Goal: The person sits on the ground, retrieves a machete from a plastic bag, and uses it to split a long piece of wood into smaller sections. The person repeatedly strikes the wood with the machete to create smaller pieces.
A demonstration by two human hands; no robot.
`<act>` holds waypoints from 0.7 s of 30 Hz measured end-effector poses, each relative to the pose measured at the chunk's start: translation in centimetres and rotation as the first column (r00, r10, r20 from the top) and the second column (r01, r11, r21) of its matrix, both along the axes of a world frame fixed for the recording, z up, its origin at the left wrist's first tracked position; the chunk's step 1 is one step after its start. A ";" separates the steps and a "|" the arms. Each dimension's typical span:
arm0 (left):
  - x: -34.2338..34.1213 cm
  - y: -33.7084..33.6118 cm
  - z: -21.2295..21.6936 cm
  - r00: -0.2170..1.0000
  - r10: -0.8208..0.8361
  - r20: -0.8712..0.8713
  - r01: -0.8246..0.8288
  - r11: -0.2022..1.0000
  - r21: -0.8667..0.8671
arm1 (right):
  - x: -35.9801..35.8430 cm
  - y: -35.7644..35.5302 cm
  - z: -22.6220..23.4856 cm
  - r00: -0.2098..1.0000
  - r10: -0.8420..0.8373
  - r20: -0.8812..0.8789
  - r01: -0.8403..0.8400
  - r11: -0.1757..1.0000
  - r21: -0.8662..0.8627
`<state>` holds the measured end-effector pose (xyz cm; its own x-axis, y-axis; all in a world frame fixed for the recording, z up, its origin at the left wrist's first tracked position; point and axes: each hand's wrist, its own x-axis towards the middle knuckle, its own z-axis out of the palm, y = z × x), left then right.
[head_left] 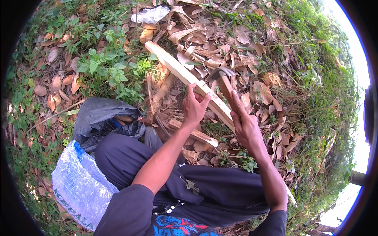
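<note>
A long pale wooden batten (169, 61) lies slanted in front of me, from upper left down toward my right hand. My left hand (195, 106) grips its near edge around the middle, with finger and thumb tips apart along the wood; the other fingers are partly hidden. In my right hand (246, 128) is a claw hammer (226, 86), its wooden handle wrapped by the fingers. The dark metal head is raised just over the batten's far side, near my left fingertips. Whether a nail is there is too small to tell. A shorter wood piece (197, 134) rests below the batten.
Dry leaves (252, 94) and green plants (102, 65) cover the ground. Left of my bent knee (118, 153) are a black plastic bag (94, 118) with things inside and a whitish woven sack (82, 181). A crumpled clear plastic wrapper (150, 15) lies at the far side.
</note>
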<state>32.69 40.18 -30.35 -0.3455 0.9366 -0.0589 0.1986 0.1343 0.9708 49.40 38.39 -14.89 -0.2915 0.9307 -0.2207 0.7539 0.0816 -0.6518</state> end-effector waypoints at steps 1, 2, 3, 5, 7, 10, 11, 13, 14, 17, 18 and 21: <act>0.0 0.0 -0.1 1.000 0.000 0.006 0.000 1.000 0.010 | 0.0 -0.1 -0.2 1.000 0.004 -0.007 -0.004 1.000 0.000; 0.0 0.0 -0.3 1.000 0.005 0.000 -0.005 1.000 0.017 | 0.0 -0.1 -0.5 1.000 0.011 -0.015 -0.011 1.000 -0.001; 0.0 0.0 -0.4 1.000 0.010 -0.006 -0.010 1.000 0.025 | -0.2 -0.2 -0.5 1.000 0.018 -0.023 -0.018 1.000 -0.003; 0.0 0.0 -0.5 1.000 0.012 -0.022 -0.011 0.999 0.031 | -0.3 0.0 0.2 1.000 0.012 -0.021 -0.012 1.000 -0.013; -0.1 0.0 -0.4 0.999 0.006 -0.041 -0.004 1.000 0.029 | -0.3 0.0 0.6 0.999 -0.011 -0.046 0.011 1.000 0.000; -0.1 0.0 -0.2 0.998 0.010 -0.060 -0.006 0.999 0.054 | -0.4 0.2 1.0 0.998 -0.034 -0.051 0.034 0.999 -0.001; -0.1 0.0 -0.3 0.998 0.006 -0.059 -0.003 0.999 0.046 | -0.4 0.2 1.1 0.998 -0.035 -0.044 0.036 0.999 0.018; -0.2 0.0 -0.6 0.998 -0.002 -0.056 0.004 0.999 0.032 | -0.3 0.1 0.2 1.000 0.000 -0.026 0.001 1.000 0.025; -0.1 0.0 -0.3 1.000 -0.010 -0.023 0.010 1.000 0.012 | -0.3 0.1 0.0 1.000 0.014 0.010 -0.014 1.000 -0.009; -0.1 0.0 0.3 0.999 -0.021 0.032 0.022 0.999 -0.025 | -0.2 0.2 0.0 0.999 0.010 0.051 -0.006 0.997 -0.081; -0.2 0.0 0.2 1.000 -0.019 0.019 0.019 1.000 -0.024 | -0.1 0.2 0.1 0.998 0.013 0.057 -0.010 0.998 -0.054; -0.1 0.0 0.1 1.000 -0.009 -0.027 0.009 1.000 0.007 | 0.3 0.4 0.2 1.000 0.011 -0.022 -0.009 0.997 0.074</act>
<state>32.61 40.19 -30.22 -0.3381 0.9401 -0.0435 0.2259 0.1259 0.9660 49.72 38.78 -14.71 -0.3053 0.9412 -0.1445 0.7380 0.1380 -0.6606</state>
